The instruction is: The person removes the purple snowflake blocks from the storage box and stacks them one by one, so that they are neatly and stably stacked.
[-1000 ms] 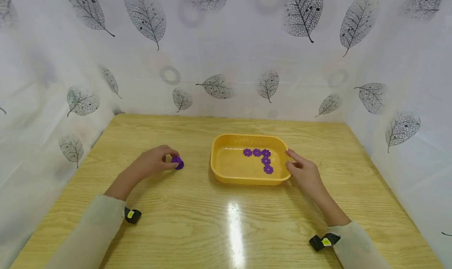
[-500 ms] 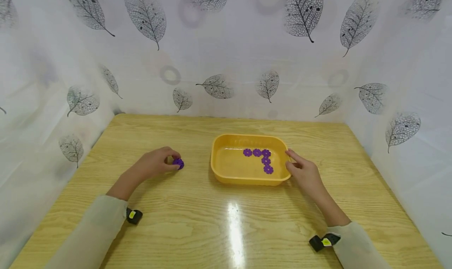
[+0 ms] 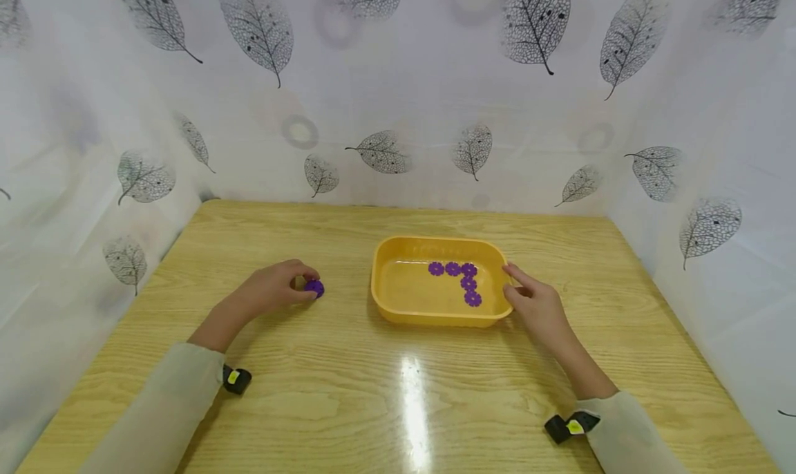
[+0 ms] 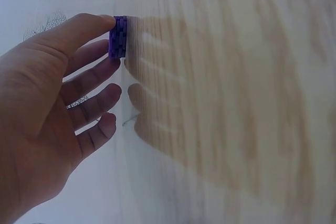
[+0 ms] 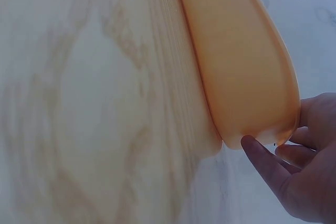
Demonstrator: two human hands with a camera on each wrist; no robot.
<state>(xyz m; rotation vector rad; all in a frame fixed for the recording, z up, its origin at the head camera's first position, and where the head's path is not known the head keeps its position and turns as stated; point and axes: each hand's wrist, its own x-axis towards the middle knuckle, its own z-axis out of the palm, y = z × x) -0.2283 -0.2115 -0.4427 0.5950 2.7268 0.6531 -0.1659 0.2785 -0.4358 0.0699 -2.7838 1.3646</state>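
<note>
Left fingers [image 4: 94,77] pinch purple stack [image 4: 118,38]; open surface [image 3: 347,280] between it and the yellow tray [image 3: 435,318]; right fingers [image 5: 262,163] grip tray's right edge.

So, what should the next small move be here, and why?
Probably the left grip should lift the stack of purple flower-shaped discs toward the yellow tray: the stack is pinched but outside the tray, five similar discs lie inside with room beside them, and the right grip holds the tray's right end.
</note>
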